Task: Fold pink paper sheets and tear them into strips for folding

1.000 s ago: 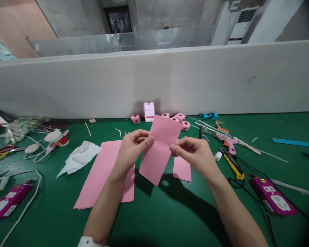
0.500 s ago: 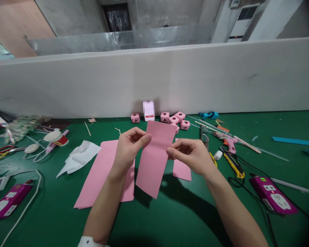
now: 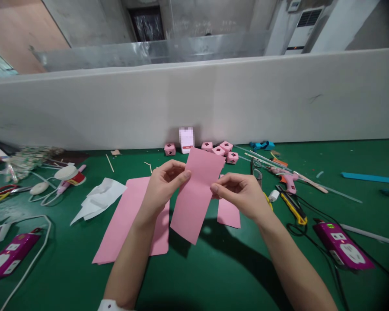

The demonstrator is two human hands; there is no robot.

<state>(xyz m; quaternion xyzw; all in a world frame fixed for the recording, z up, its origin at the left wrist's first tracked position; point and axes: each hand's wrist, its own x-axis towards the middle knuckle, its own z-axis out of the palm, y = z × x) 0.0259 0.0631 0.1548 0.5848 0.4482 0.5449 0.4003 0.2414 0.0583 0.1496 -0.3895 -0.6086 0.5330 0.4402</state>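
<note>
Both bare forearms reach forward and converge, the left hand [image 3: 164, 183] pinching the left edge of the pink paper strip [image 3: 196, 203] between thumb and forefinger, the right hand [image 3: 243, 194] pinching its right edge likewise, remaining fingers curled.

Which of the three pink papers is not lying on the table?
The narrow pink paper strip, held up by left hand and right hand; the large pink sheet and small pink piece lie flat on the green table.
</note>
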